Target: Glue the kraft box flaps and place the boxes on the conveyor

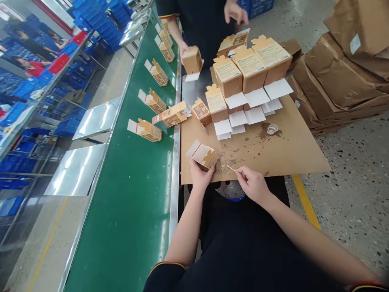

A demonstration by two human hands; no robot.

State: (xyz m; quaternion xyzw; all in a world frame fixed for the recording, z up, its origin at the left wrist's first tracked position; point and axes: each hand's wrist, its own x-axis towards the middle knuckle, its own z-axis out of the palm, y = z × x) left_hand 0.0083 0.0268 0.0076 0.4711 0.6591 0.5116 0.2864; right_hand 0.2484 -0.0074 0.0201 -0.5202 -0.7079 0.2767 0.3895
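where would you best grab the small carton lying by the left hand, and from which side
Probably by its brown body, across the two long side walls, coming from the near side as the left hand does. The small carton lies on its side on the cardboard sheet; its white flap at the far-left end looks thin and bendable.

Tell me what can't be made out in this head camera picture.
- Print on the small carton in the left hand: too small to read.
- Tip of the thin stick held by the right hand: too fine to tell what is on it.
- Labels on the stacked boxes: too small to read.
- Co-worker's box: contents hidden by its walls.
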